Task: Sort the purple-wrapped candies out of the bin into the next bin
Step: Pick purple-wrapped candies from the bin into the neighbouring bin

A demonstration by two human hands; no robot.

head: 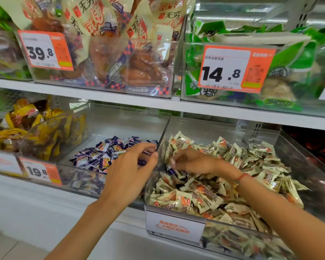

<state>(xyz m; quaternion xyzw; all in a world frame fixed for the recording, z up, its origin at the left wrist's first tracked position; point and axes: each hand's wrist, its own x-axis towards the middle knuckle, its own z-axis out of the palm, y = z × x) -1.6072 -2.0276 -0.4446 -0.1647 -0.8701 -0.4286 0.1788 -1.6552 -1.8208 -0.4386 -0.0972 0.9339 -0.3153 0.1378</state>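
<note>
In the clear plastic bin of cream-wrapped candies [176,218], a stray purple-wrapped candy [170,171] is pinched by the right hand [192,162]. Left of it, purple candies seem clutched in the left hand [129,171] over the clear neighbouring bin [109,128]. The shared wall should be cleared before release. Beyond, bagged snacks are shelved.

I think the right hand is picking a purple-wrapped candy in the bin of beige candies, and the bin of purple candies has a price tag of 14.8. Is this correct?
Not quite. In the head view the right hand does pinch a purple-wrapped candy in the beige candy bin, but the purple candy bin carries the 19.8 tag. The 14.8 tag is on the upper shelf.
</note>
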